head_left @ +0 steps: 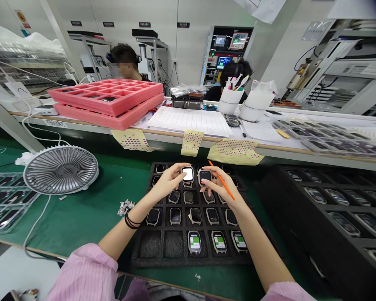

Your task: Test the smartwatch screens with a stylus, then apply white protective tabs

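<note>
My left hand (172,179) grips a smartwatch with a bright white screen (187,175), thumb on its face. Beside it, my right hand (221,184) holds another smartwatch (204,177) whose dark screen shows small text and a red mark. An orange stick-like tool (222,180), perhaps a pen, also rests in the right hand, slanting across the back of it. Below both hands lies a black foam tray (181,261) with watch bodies in its pockets. Several front-row watches (219,241) show green and white screens; two front-left pockets hold none.
A round grey fan (61,170) stands to the left, near a clear tray of watch parts (9,200). Stacked black trays (288,234) fill the right. Ahead, a shelf carries pink foam trays (113,104), paper sheets (188,121) and a pen cup (228,100). Two people sit beyond.
</note>
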